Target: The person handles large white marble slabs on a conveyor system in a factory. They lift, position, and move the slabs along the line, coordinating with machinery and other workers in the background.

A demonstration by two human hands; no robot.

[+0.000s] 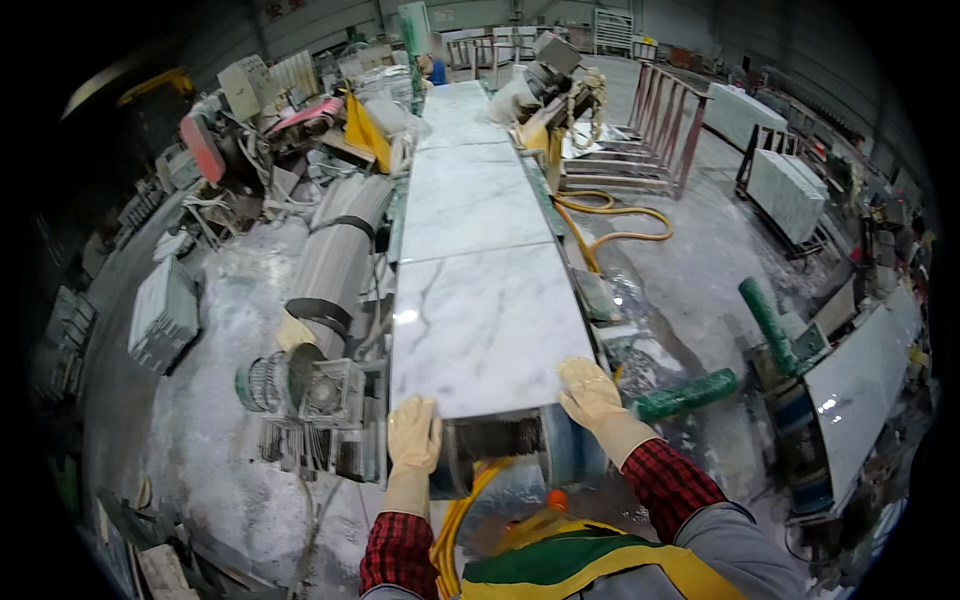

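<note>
A white marble slab (490, 330) with grey veins lies flat on a long conveyor line, its near end toward me. Both my hands wear cream rubber gloves. At the slab's near left corner, my left hand (413, 440) grips the edge, fingers close together. My right hand (588, 392) holds the near right corner, its fingers bent over the edge. Beyond this slab, a second marble slab (470, 195) follows along the line, with a thin seam between them. The undersides of my hands are hidden. Below the slab's near end shows a dark roller (495, 440).
A grey motor (330, 392) and a ribbed cover (345, 235) flank the line's left side. On the right are green rollers (685, 395), a yellow hose (640, 225) and a reddish metal rack (660, 125). Stacked slabs (165, 312) stand on the left floor.
</note>
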